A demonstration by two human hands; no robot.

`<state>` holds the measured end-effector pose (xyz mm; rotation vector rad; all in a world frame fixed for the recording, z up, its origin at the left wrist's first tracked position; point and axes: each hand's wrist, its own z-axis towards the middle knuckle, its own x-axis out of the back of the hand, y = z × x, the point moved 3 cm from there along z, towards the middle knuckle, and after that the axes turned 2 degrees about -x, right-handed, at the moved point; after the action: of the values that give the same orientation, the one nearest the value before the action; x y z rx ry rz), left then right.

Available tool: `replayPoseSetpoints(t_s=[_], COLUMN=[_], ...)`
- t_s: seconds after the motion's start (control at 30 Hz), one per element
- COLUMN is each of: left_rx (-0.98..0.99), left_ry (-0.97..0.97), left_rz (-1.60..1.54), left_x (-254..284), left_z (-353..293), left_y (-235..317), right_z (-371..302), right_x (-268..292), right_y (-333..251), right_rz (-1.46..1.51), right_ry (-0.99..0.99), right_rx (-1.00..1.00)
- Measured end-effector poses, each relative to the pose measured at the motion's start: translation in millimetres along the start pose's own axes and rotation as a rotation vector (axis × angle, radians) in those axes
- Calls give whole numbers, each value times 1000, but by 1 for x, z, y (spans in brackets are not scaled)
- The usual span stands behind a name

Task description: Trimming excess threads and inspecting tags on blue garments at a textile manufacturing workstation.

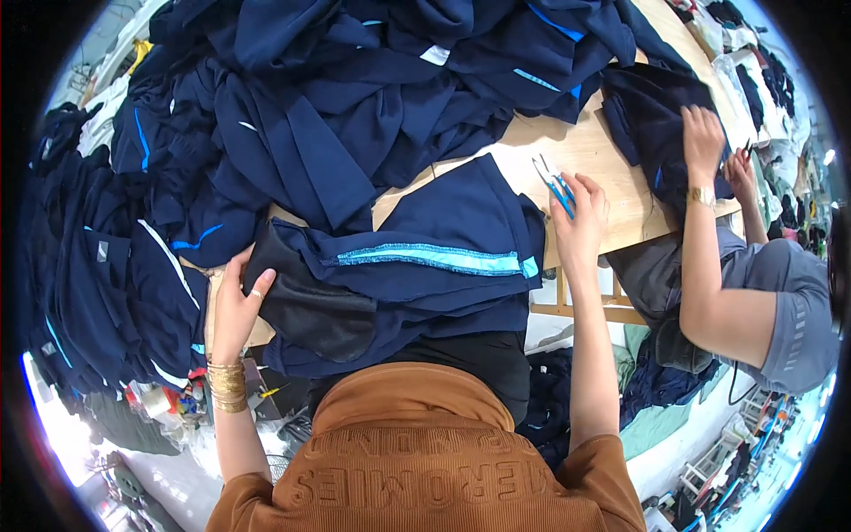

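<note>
Hand, left (234, 306), part-open, thumb on garment (425, 285) at black lining (324, 306); fingers partly hidden, can't tell if pinching. Garment lies between hands, over edge of surface (625, 204); looks light, soft, limp, lining probably slippery; best held by seams. Hand, right (584, 213), curls around snips (562, 195), just beside garment.

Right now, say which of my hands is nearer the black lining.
Left. Your left hand touches the black lining at its left edge; your right hand is off to its upper right.
</note>
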<state>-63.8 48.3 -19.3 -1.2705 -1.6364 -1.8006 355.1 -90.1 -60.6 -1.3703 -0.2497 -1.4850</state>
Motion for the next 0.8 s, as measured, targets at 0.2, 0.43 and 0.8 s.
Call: replayPoseSetpoints(t_s=[0.2,0.43,0.8], left_rx=[98,-290,-793], left_ry=[133,-395,-129], left_rz=[-212,-619,-403], left_x=[-3,-51,-70], left_z=[-16,-44,-38], left_y=[12,116,165], right_z=[-43,-101,-82], right_x=[26,20,89], right_y=[-33,-167,-149], right_rz=[304,1080,1379], right_ry=[-23,-555,-655], right_rx=[-81,-161,-418])
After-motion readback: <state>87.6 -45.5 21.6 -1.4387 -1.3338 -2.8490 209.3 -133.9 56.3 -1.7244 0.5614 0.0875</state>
